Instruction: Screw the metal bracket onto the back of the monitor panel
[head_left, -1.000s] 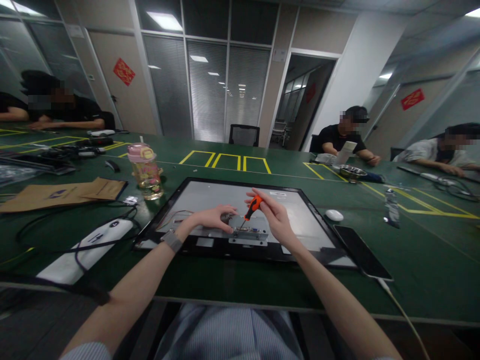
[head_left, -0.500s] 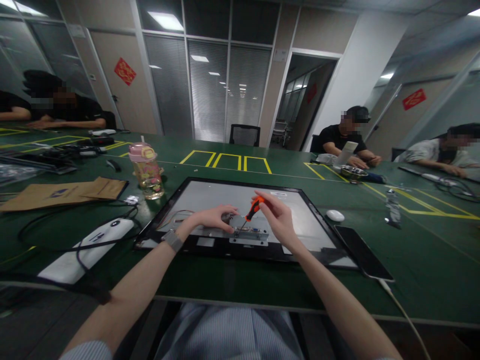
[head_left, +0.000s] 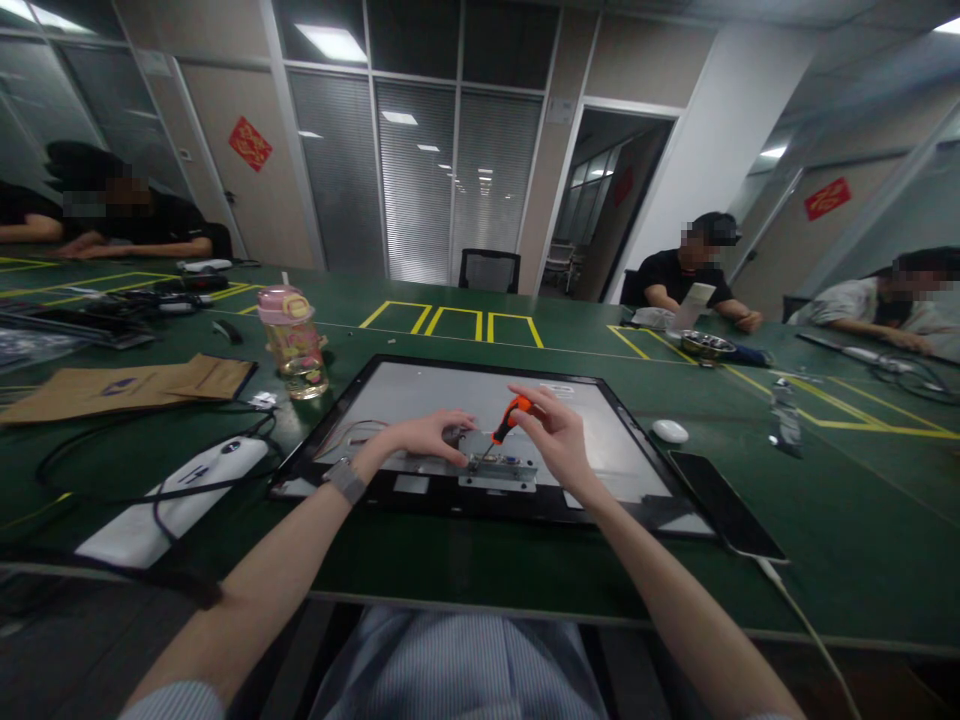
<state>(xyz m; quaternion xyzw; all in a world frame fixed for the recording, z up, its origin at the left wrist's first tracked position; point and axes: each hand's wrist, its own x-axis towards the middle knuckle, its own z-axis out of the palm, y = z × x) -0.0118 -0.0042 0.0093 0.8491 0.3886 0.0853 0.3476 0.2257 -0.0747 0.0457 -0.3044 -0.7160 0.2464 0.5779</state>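
Observation:
A monitor panel (head_left: 600, 430) lies face down on the green table, its grey metal back up inside a black frame. Near its front edge sits a small metal connector plate (head_left: 499, 468). My right hand (head_left: 559, 438) is closed round an orange-handled screwdriver (head_left: 510, 418), whose tip points down at that plate. My left hand (head_left: 427, 436) rests on the panel just left of the tip, fingers curled and pressed on the metal. A grey band is on my left wrist.
A phone (head_left: 724, 503) with a white cable lies right of the panel, a white mouse (head_left: 669, 431) behind it. A pink-lidded bottle (head_left: 291, 342), brown paper bags (head_left: 127, 385) and a white device (head_left: 172, 487) with black cables are at left. Other people sit round the table.
My right hand has shifted slightly right and up with the screwdriver, tilting its handle. My left hand has stayed in place.

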